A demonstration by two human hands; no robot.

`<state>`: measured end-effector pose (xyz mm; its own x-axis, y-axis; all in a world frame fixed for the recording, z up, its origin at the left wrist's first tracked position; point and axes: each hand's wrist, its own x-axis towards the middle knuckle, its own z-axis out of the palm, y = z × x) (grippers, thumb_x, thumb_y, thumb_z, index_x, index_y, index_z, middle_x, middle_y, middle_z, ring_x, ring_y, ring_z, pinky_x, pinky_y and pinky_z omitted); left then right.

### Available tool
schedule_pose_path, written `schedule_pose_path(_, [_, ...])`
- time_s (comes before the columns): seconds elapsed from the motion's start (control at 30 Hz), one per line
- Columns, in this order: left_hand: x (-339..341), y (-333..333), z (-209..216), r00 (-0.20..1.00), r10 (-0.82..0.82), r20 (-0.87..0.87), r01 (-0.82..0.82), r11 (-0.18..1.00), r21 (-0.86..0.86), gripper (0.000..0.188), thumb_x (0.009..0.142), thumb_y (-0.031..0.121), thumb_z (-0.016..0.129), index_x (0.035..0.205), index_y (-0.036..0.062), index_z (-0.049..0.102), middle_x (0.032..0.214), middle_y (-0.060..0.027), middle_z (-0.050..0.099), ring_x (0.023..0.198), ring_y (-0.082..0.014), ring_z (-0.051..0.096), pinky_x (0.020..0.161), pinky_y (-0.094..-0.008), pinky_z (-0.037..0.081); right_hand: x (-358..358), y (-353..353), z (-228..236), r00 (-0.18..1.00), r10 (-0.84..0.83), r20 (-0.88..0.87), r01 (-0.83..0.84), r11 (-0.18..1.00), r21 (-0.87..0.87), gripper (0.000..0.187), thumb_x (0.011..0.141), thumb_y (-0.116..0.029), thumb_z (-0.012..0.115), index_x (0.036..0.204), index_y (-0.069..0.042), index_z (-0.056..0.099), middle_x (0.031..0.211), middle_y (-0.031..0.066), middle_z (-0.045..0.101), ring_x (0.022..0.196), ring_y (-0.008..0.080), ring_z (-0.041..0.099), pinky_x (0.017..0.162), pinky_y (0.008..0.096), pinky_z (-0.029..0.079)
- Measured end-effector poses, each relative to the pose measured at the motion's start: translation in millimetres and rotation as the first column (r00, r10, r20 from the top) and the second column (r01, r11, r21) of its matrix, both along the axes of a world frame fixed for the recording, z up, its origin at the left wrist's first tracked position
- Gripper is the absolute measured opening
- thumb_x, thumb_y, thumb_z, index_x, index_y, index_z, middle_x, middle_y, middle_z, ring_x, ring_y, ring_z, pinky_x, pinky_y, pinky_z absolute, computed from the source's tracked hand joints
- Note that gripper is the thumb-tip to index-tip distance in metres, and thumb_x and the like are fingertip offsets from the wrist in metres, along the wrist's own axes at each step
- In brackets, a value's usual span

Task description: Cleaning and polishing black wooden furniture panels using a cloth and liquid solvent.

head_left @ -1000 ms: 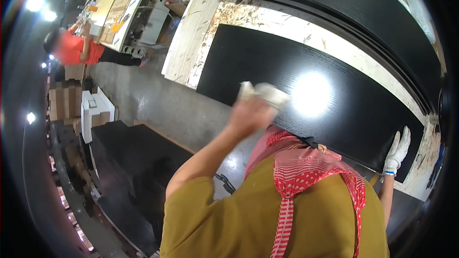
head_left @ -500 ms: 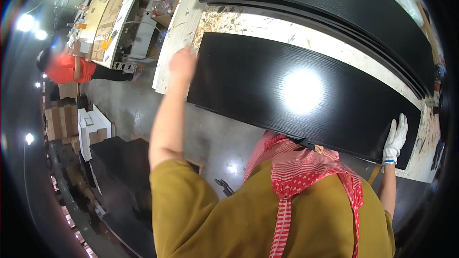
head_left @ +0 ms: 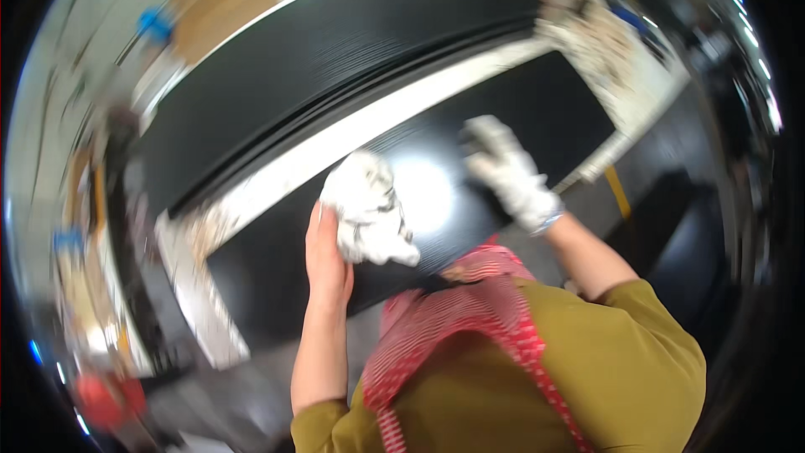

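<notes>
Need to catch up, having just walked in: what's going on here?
A person's bare left hand holds a crumpled white cloth over a black panel. The gloved right hand is open and empty at the same panel; blur hides whether it touches. The panel lies on a pale, stained worktable, with stacked black boards beyond it.

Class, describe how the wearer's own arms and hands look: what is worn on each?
The left hand looks bare. The right hand wears a white fabric glove reaching the wrist, with a bluish edge at its cuff. Short, plain mustard-green sleeves leave both forearms uncovered.
</notes>
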<state>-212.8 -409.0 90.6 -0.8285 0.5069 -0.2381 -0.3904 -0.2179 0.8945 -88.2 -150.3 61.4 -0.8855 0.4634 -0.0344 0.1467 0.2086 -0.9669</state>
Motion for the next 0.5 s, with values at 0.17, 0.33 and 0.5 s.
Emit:
schedule_pose_path(0.17, [25.7,56.2,2.5,0.881,-0.470,-0.053,0.442,0.859,-0.258,0.037,0.099,0.019,0.046,0.130,-0.0010,0.051,0.127,-0.0129,0.056,0.119,-0.0243,0.054,0.101,-0.0350,0.040,26.2,-45.7,18.6,0.984,0.162,-0.078,-0.171,0.706,-0.688,0.046,0.095,-0.025,0.060,0.133,0.000,0.050,0.122,0.0088,0.061,0.112,0.0152,0.056,0.096,0.0275,0.045])
schedule_pose_path(0.33, [-12.2,83.9,-12.8,0.350,-0.558,-0.752,-0.082,0.781,-0.619,0.028,0.092,0.012,0.053,0.116,-0.0010,0.058,0.123,-0.0182,0.055,0.117,-0.0344,0.052,0.101,-0.0393,0.039,66.1,14.2,48.5,0.971,-0.236,-0.049,0.073,0.482,-0.873,0.026,0.095,-0.020,0.052,0.113,-0.003,0.062,0.103,0.0139,0.067,0.087,0.0244,0.067,0.075,0.0283,0.053])
schedule_pose_path(0.5, [-41.9,149.1,-74.0,0.117,-0.724,-0.680,-0.425,0.582,-0.693,0.059,0.094,0.033,0.053,0.142,0.0041,0.037,0.141,-0.0189,0.043,0.131,-0.0353,0.039,0.108,-0.0546,0.027,53.2,-7.1,1.1,0.971,0.133,0.198,-0.239,0.552,0.799,0.017,0.084,-0.027,0.056,0.090,-0.015,0.066,0.083,-0.0014,0.061,0.076,0.0193,0.062,0.076,0.0417,0.050])
